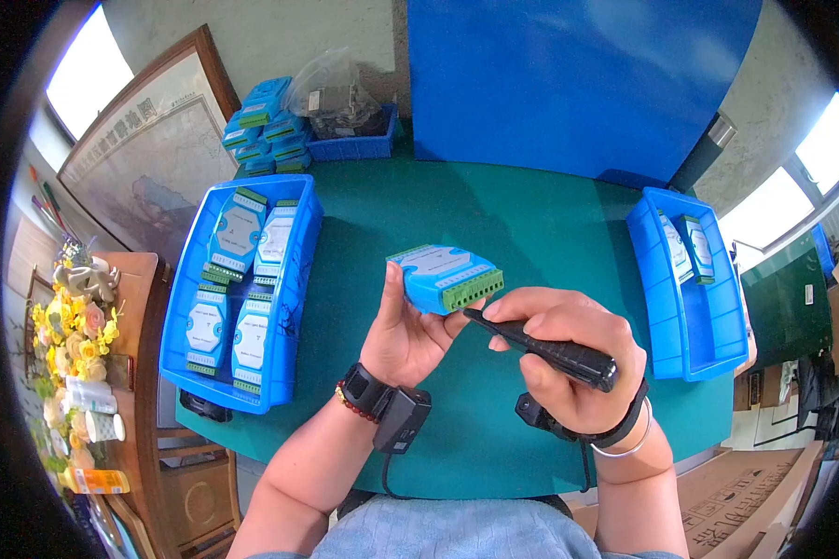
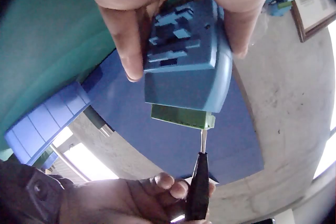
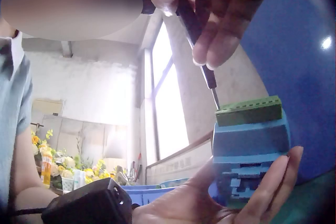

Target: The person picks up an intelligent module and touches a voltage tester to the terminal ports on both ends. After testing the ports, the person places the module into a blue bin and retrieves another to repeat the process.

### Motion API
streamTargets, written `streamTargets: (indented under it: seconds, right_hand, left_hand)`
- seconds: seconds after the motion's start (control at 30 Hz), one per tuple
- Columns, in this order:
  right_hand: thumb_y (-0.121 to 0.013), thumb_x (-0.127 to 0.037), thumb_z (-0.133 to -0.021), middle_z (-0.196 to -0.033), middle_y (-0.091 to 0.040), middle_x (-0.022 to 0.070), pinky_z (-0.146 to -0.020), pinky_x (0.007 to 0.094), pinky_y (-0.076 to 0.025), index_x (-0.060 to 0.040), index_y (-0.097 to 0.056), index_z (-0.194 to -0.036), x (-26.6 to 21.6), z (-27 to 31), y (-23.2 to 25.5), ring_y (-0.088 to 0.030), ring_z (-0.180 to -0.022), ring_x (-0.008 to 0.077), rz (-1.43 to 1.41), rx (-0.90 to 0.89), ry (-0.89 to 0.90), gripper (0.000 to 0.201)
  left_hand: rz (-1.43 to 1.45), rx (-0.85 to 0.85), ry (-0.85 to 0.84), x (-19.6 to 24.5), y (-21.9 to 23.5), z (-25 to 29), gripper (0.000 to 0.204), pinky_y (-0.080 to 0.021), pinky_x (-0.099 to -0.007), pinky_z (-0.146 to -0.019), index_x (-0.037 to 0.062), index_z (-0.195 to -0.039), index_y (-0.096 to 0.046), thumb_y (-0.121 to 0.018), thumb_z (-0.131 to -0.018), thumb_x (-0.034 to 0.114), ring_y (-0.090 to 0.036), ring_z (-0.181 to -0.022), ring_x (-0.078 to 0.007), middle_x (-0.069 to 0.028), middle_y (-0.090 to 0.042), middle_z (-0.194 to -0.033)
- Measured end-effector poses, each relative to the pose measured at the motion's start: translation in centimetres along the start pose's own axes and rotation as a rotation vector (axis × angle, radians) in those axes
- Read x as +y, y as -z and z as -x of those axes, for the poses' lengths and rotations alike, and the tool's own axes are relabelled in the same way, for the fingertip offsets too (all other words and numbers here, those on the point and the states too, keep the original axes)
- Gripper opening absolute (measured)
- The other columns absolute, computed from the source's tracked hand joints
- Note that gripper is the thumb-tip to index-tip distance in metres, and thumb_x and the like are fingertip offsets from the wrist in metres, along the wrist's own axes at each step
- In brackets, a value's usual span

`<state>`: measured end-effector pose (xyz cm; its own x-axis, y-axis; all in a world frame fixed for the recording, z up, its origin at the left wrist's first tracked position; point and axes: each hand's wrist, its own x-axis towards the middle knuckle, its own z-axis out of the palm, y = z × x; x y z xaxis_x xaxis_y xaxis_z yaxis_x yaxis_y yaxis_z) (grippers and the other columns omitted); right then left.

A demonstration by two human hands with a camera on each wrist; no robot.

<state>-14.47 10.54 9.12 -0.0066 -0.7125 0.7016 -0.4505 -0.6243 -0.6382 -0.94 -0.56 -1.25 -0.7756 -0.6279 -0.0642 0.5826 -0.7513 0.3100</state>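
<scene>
Head view: at centre, the left hand [image 1: 408, 343] grips a blue terminal-block module [image 1: 446, 277] by its edges; the right hand [image 1: 583, 359] pinches a black-handled screwdriver [image 1: 550, 352] at the module's green terminal strip [image 1: 474, 290]. Bins of modules stand at left and far right.

Left wrist view: the screwdriver's metal tip meets the strip's corner, below centre.

Right wrist view: the tip touches the strip's left end, right of centre.
</scene>
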Motion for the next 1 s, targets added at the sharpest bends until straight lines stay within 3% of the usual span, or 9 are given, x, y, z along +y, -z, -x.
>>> streamTargets:
  seconds: [0.07, 0.4, 0.73, 0.83, 1.0]
  right_hand:
    - [-0.063, -0.010, -0.085, -0.099, -0.061, 0.0278, -0.067, 0.0349, -0.056, -0.0002, -0.049, -0.101, -0.20, 0.06, 0.10, -0.066, -0.077, 0.0272, 0.000, -0.012, -0.010, 0.024]
    - [-0.063, -0.009, -0.084, -0.099, -0.061, 0.0284, -0.067, 0.0356, -0.056, -0.0015, -0.049, -0.102, -0.92, 0.13, 0.03, -0.066, -0.079, 0.0288, 0.058, -0.046, 0.004, 0.024]
    - [-0.060, -0.012, -0.088, -0.100, -0.060, 0.0287, -0.068, 0.0355, -0.057, 0.0012, -0.045, -0.104, -0.18, 0.09, 0.33, -0.065, -0.082, 0.0285, -0.023, -0.037, -0.009, 0.026]
    - [-0.069, 0.001, -0.075, -0.094, -0.064, 0.0198, -0.072, 0.0345, -0.053, 0.0000, -0.051, -0.101, -0.22, 0.07, 0.27, -0.066, -0.086, 0.0319, -0.112, 0.074, -0.031, 0.032]
    - [-0.067, 0.003, -0.076, -0.095, -0.064, 0.0203, -0.072, 0.0348, -0.053, -0.0001, -0.052, -0.098, -0.16, 0.05, -0.24, -0.066, -0.085, 0.0317, -0.147, 0.139, -0.134, 0.026]
  left_hand:
    - [-0.015, 0.009, -0.006, 0.06, -0.09, 0.05, 0.064, -0.053, -0.0407, -0.088, 0.0048, -0.130, -0.037, -0.047, -0.089, 0.053, -0.054, -0.111, -0.0362, -0.0181, -0.050, -0.125]
    - [-0.045, 0.031, -0.056, 0.23, -0.23, -0.05, 0.064, -0.048, -0.0438, -0.096, 0.0060, -0.129, -0.037, -0.051, -0.087, 0.052, -0.050, -0.118, -0.0300, -0.0142, -0.050, -0.127]
    - [0.009, 0.009, -0.021, 0.18, 0.05, -0.05, 0.062, -0.050, -0.0432, -0.093, 0.0065, -0.129, -0.038, -0.051, -0.088, 0.051, -0.050, -0.117, -0.0305, -0.0144, -0.050, -0.126]
    - [0.035, 0.014, -0.029, 0.31, -0.16, 0.10, 0.062, -0.050, -0.0429, -0.093, 0.0058, -0.129, -0.038, -0.050, -0.088, 0.051, -0.050, -0.117, -0.0318, -0.0151, -0.050, -0.126]
    - [0.025, -0.003, -0.049, 0.19, -0.21, 0.07, 0.064, -0.052, -0.0415, -0.090, 0.0045, -0.129, -0.037, -0.049, -0.088, 0.052, -0.053, -0.113, -0.0335, -0.0166, -0.050, -0.125]
